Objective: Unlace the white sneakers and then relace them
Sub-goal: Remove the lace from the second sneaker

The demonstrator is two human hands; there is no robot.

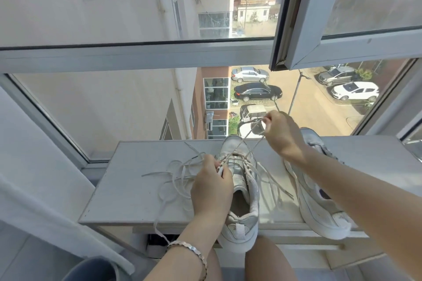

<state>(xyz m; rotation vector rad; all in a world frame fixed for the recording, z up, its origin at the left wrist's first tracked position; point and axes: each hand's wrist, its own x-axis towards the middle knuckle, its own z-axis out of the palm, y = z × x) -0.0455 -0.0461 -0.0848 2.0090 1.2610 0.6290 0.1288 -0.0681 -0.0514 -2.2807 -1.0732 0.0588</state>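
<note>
A white sneaker [242, 191] stands on the white windowsill [137, 189], toe toward the glass, heel over the near edge. My left hand [211, 189] grips its left side by the eyelets. My right hand [279, 134] is raised above the toe and pinches a loop of the white lace [247, 134], drawn taut from the upper eyelets. Loose lace [175, 175] lies tangled on the sill to the left. The second white sneaker [319, 210] lies at the right, partly hidden behind my right forearm.
The sill ends at a large window, with a street and parked cars far below. An open window sash [319, 52] hangs above on the right. A white curtain [45, 212] hangs at left. My knees sit just below the sill's near edge.
</note>
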